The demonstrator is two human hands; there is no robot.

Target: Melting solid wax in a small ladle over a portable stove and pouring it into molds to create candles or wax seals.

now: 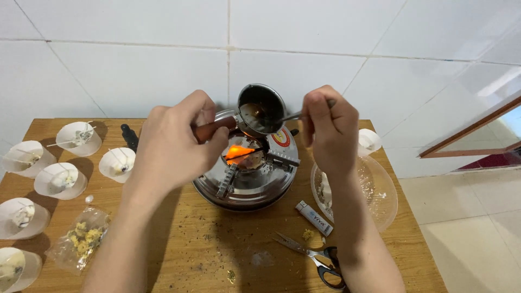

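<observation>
Scissors [315, 258], lighter [314, 218] nr stove [247, 187].

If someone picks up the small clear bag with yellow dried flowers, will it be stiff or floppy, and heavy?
The clear bag of dried flowers lies crumpled on the wooden table, so it is probably floppy. It holds few flowers, so it is likely very light. It might slide easily if pushed.

head cam | looks steeply down, forward | close over table [260, 255]

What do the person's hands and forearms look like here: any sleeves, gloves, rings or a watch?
Both the left hand and the right hand are bare, with no gloves, rings or watch visible. The forearms are uncovered as far as the frame shows; no sleeve comes into view.
</observation>
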